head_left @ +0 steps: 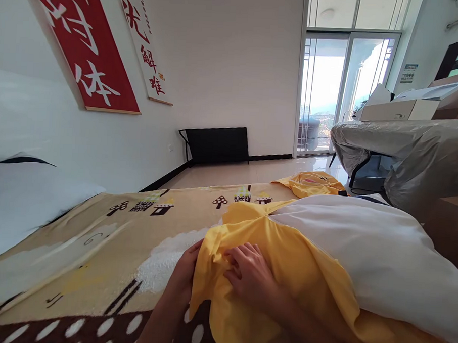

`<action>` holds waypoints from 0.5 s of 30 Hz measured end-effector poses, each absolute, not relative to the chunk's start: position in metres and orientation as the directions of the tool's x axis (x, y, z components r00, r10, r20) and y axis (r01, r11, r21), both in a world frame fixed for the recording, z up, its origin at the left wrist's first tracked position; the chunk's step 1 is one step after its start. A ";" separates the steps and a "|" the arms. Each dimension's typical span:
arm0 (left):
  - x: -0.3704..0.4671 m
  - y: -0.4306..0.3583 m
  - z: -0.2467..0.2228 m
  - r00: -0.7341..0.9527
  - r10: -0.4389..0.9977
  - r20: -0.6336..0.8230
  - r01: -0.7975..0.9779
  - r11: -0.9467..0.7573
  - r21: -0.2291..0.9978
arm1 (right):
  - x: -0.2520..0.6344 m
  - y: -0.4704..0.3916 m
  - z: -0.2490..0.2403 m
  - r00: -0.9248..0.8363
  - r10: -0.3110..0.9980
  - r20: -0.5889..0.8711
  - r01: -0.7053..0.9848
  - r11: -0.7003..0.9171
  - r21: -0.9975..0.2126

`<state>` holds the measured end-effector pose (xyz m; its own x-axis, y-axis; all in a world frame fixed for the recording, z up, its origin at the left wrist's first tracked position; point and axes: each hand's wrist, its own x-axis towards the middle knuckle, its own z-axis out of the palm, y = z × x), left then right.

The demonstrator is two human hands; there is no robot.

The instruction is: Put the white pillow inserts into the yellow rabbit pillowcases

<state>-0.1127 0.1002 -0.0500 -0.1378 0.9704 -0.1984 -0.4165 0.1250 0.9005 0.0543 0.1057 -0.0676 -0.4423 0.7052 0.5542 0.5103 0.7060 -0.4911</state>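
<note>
A yellow cloth cover lies bunched over the bed in front of me. Beside it, and partly under its edge, is a plump white pillow or quilt; which of the two I cannot tell. My left hand holds the cover's left edge, its fingers mostly hidden behind the cloth. My right hand presses on the front of the cover, fingers curled and closed on a fold. A second yellow cloth with dark print rests crumpled at the bed's far edge.
The bed has a beige patterned blanket with a brown dotted border. A white pillow lies at left. A black folded frame leans on the far wall. At right, a plastic-covered table bears boxes.
</note>
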 end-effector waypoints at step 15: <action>-0.151 0.103 -0.050 -0.009 0.984 -0.177 -0.301 0.166 0.939 | 0.075 0.112 -0.045 -0.210 0.839 0.503 0.433 0.541 -0.721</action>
